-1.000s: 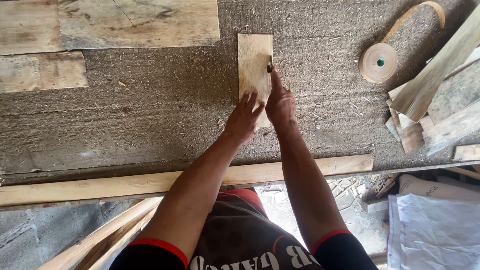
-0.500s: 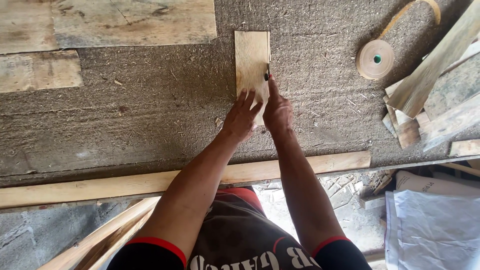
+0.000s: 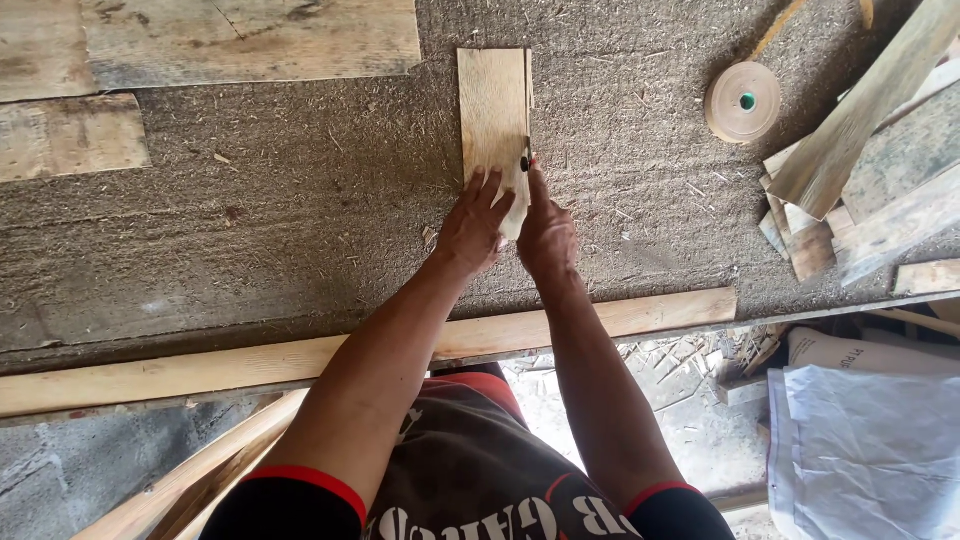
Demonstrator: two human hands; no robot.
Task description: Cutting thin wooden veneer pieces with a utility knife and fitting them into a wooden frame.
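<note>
A long batten (image 3: pixel 300 360) lies along the table's (image 3: pixel 300 250) near edge. Left hand (image 3: pixel 472 228) presses flat, fingers spread, on a thin wood strip (image 3: pixel 492 115) mid-table; right hand (image 3: pixel 545 235) grips a small dark tool (image 3: pixel 524 163) against the strip's right edge. Tape roll (image 3: pixel 742 101) and offcuts (image 3: pixel 860 150) lie far right.

The right hand (image 3: pixel 545 235) hides all but the dark tip of a small tool (image 3: pixel 524 162). Fingers of the left hand (image 3: pixel 472 225) cover the thin board's (image 3: pixel 492 110) near end; its far end is cut off.
</note>
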